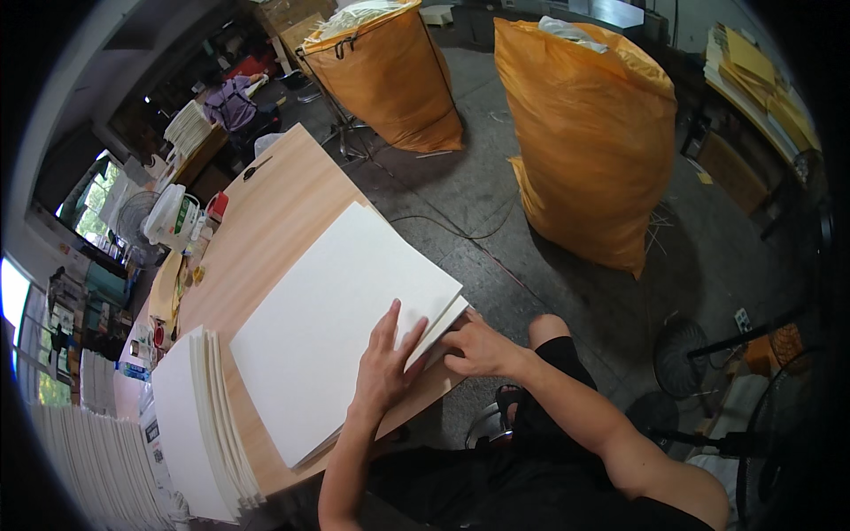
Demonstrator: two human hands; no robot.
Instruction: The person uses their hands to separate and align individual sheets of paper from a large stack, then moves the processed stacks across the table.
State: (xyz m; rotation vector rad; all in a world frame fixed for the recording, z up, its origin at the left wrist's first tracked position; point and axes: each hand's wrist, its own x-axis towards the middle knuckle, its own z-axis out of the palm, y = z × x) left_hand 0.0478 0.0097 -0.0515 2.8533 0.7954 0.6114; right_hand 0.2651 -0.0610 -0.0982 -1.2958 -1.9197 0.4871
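Note:
A few large white sheets of paper or thin board (332,310) lie overlapped at an angle on the wooden table in front of me. My left hand (385,367) rests on the top sheet near its right edge, fingers spread, the thumb side toward that edge. At the same edge, my right hand (485,347) has its fingers curled around the corner of the sheets, where a narrow gap parts the upper layer from the one beneath. Its fingertips are partly hidden there. Left of these sheets, a stack of white boards (190,416) stands at the table's near left.
The wooden table (279,190) carries a dark small tool (255,170) at its far end. A white bucket (170,217) sits along the left. Two orange sacks (584,142) stand on the floor beyond. A person (235,106) works farther back. A black fan (682,354) is at right.

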